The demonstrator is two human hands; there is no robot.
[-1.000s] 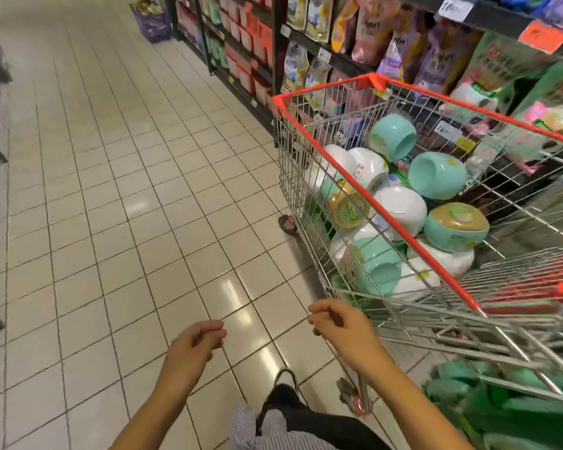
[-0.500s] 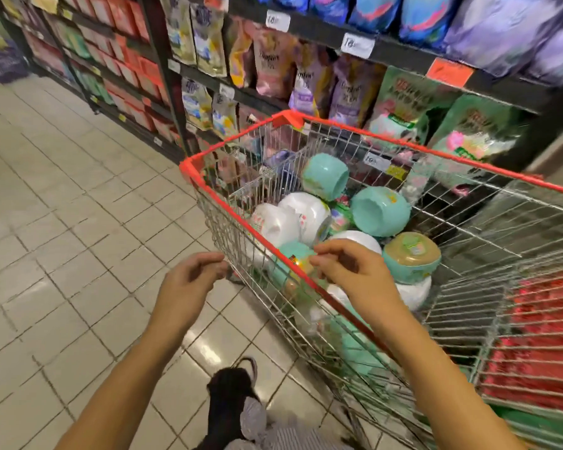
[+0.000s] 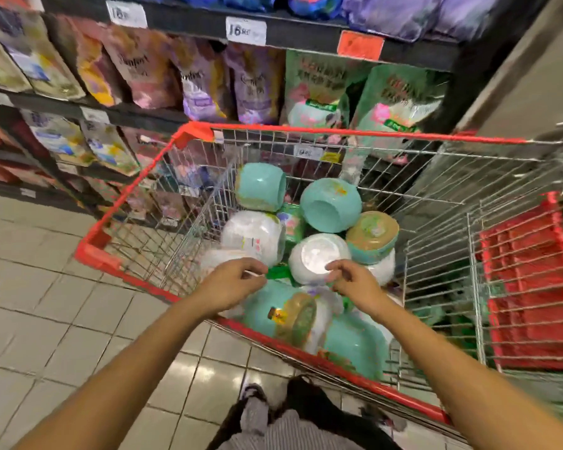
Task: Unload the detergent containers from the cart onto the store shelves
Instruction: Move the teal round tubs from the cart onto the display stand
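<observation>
My left hand (image 3: 233,284) and my right hand (image 3: 355,282) are both out over the cart (image 3: 293,129), just past its near red rim. The left fingers (image 3: 252,271) are bent loosely and hold nothing. The right fingers (image 3: 337,271) are bent loosely too, right at the edge of the white tub (image 3: 317,258). I cannot tell if they touch it. I think this tub is the one to pick. It sits on top of the pile and is closest to both hands.

All the detergent tubs lie in a jumble in the cart, on their sides or upside down. One may roll when I pull another out. A far teal tub (image 3: 262,186) and a second teal tub (image 3: 330,207) are at 12 o'clock from my hands. Another white one, the side tub (image 3: 254,235), is at 11 o'clock. The gold-lid tub (image 3: 371,235) is at 2 o'clock, just beside the white tub. A near teal tub (image 3: 293,315) lies on its side at 6 o'clock, under my wrists.

The cart stands on a pale tiled floor (image 3: 62,319), close to the shelves (image 3: 290,32) at 12 o'clock. Those shelves are full of soft bags (image 3: 257,86).
</observation>
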